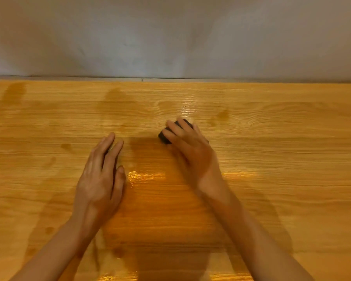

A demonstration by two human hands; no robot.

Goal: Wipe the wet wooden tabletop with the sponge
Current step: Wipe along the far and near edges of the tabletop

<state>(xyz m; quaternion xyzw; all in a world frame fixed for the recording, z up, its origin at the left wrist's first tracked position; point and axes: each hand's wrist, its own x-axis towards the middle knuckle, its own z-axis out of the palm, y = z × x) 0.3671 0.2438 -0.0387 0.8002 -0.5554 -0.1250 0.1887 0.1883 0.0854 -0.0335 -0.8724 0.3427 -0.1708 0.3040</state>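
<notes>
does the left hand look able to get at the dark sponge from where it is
Probably yes. The left hand lies flat on the wet wooden tabletop, with only bare wood between it and the dark sponge. But the right hand covers most of the sponge, leaving just its left edge exposed.

Dim, warm orange cast. Glare streaks on wet honey-coloured wooden tabletop (272, 159) at centre & bottom edge. Soft shadows under both forearms. Slight motion blur throughout, esp. right hand (187, 148). Wide-angle bowing at far edge.
</notes>
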